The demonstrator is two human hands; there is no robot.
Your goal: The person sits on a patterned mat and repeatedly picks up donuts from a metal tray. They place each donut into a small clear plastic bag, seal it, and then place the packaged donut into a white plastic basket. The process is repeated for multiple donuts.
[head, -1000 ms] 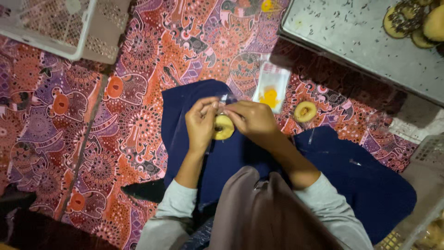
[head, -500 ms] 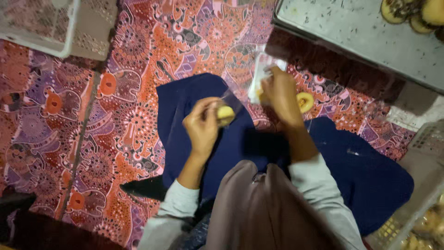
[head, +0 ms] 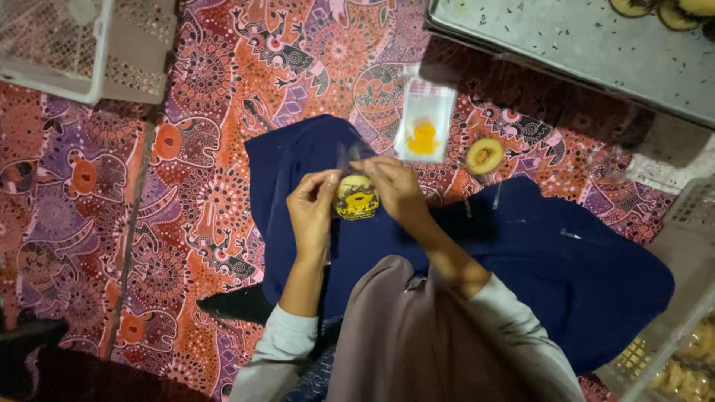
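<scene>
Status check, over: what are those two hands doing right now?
Left hand and right hand both grip a round pastry in clear wrap. Nothing in the way.

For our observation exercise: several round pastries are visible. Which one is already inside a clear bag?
The pastry held between both hands, glossy under plastic wrap. The other pastry lies bare on the patterned cloth.

Both hands, left [head: 313,212], right [head: 395,190], pinching a round pastry [head: 356,197], seemingly bagged, over navy cloth [head: 521,253]

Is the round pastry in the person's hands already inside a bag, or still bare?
In a bag: a clear plastic bag wraps the round pastry, pinched between left hand and right hand. Whether it is sealed, cannot tell.
</scene>
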